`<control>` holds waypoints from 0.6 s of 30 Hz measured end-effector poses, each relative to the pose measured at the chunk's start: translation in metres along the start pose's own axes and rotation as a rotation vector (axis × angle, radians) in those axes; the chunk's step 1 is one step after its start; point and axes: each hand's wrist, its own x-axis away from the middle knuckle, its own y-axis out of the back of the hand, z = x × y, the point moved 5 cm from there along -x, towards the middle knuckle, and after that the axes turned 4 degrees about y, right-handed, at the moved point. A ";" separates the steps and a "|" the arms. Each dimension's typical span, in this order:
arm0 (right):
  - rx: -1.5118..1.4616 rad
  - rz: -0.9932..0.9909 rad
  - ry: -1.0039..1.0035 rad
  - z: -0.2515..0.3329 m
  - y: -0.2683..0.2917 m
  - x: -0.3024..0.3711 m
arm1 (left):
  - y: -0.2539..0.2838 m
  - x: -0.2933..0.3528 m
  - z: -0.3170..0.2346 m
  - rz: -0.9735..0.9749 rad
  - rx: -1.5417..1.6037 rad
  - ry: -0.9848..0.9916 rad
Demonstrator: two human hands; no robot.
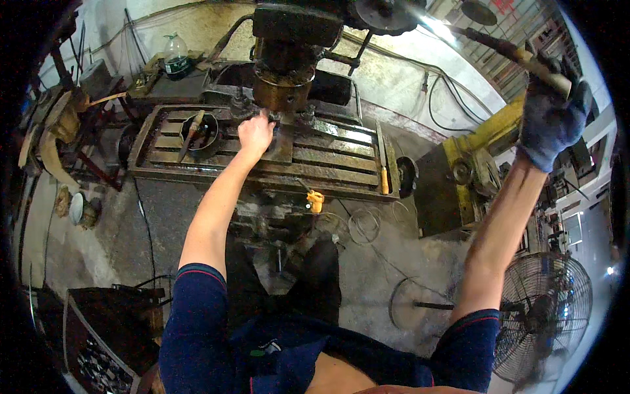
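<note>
My bare left hand [254, 134] reaches onto the slotted machine table [197, 169], just below the machine's spindle head [283, 88]. Its fingers are curled together at a small dark part under the spindle; what they hold is hidden. Up at the right, my right hand [554, 121] wears a dark glove and is wrapped round the grip of a long lever [505, 49]. That lever runs from the round hub [387, 13] on the machine's side.
A black bowl [209, 141] with a brush [190, 134] across it sits left on the table. A file with a yellow handle [384, 180] lies at its right end. A yellow air gun [315, 200] hangs in front. A standing fan [545, 315] is at right.
</note>
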 end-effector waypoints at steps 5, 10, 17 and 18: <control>-0.238 0.067 -0.042 0.008 -0.016 0.095 | 0.001 0.004 0.014 -0.005 0.037 0.000; -0.114 -0.132 -0.125 0.007 -0.012 0.145 | 0.000 0.004 0.007 -0.006 0.059 -0.012; -0.143 -0.140 -0.051 0.002 -0.010 0.156 | 0.004 0.003 0.003 0.041 0.076 -0.024; -0.171 -0.165 -0.076 0.000 -0.010 0.158 | 0.011 0.004 0.004 0.072 0.084 -0.032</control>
